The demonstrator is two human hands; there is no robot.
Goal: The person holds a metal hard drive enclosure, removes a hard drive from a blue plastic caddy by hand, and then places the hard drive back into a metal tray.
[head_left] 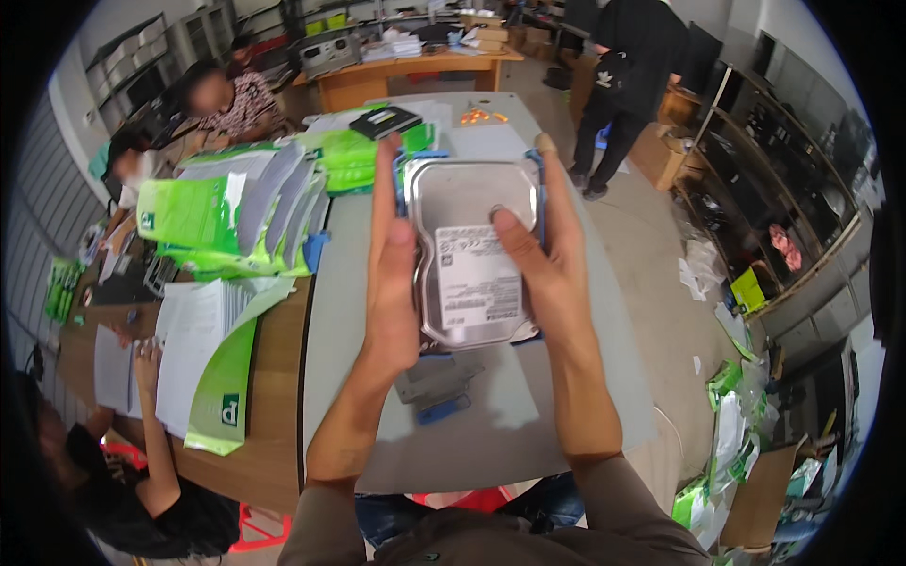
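A silver hard drive [472,203] with a white label is held up above the grey table [368,453], its label side facing me. Blue plastic rails [539,184] run along its edges. My left hand [392,302] presses along the left side, fingers stretched toward the far end. On the right side, my right hand [559,274] grips the drive, its thumb lying over the metal cover. Under the drive, a grey flat piece [439,377] and a small blue plastic piece [444,409] lie on the table. The drive's underside is hidden.
Green-and-white paper packs [193,212] are stacked at the left, with a black flat box [385,122] behind them. Orange pieces [484,117] lie at the table's far end. People sit along the left; a person [628,85] stands at the far right. A shelf [774,179] stands right.
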